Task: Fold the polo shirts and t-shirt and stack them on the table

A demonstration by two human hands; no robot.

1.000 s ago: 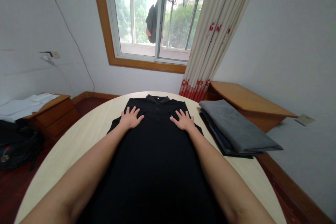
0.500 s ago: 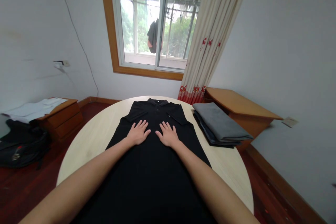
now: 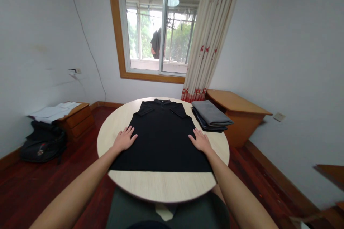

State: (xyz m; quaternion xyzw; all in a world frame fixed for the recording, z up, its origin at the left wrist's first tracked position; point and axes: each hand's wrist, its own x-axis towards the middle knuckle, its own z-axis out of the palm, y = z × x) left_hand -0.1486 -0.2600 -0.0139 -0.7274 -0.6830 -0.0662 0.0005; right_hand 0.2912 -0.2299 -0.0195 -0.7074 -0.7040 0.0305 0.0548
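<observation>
While the black shirt [image 3: 162, 143] lies pretty smooth and face-up on the round table [image 3: 161, 185], the left hand [image 3: 125, 139] and right hand [image 3: 201, 140] just rest palm-down at its sides, fingers spread, gripping nothing.

Got a black short-sleeved polo shirt [image 3: 162, 143] laid flat on a round, pale wood-grain surface [image 3: 161, 186], collar far, hem near and straight, short of the near rim. Have left bare-hand grip [image 3: 124, 139] palm-down over its left edge, right bare-hand grip [image 3: 201, 141] likewise over the right. See a folded stack of grey and dark cloth [image 3: 211, 112] far right, near the sleeve. Also see a wood-framed sliding window [image 3: 162, 25], red-flowered off-white curtain [image 3: 212, 35], and, at left, a black backpack [image 3: 44, 145] on dark-red floor [image 3: 88, 161].
</observation>
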